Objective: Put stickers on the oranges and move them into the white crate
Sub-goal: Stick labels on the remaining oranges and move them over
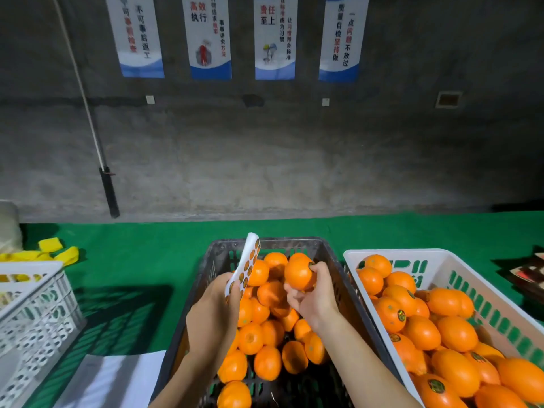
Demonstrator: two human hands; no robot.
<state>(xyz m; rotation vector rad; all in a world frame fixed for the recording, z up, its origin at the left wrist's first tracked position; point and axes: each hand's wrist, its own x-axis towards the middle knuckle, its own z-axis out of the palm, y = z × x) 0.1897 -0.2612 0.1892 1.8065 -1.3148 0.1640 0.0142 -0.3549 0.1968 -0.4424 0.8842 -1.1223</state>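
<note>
A dark crate (pixel 332 254) in the middle holds several loose oranges (pixel 266 360). Above it my left hand (pixel 215 313) grips a white sticker sheet (pixel 245 266) that stands upright, with orange round stickers on it. My right hand (pixel 312 295) holds one orange (pixel 297 273) over the dark crate, fingers curled round its right side, a small sticker near the fingertips. The white crate (pixel 424 254) stands to the right, filled with oranges (pixel 447 334), some showing dark round stickers.
Another white latticed crate (pixel 38 316) stands at the left on the green table cover (pixel 141 260). Yellow pieces (pixel 51 250) lie behind it. A white sheet (pixel 117 378) lies near the front edge. Dark items (pixel 530 275) sit at the far right. A concrete wall with posters rises behind.
</note>
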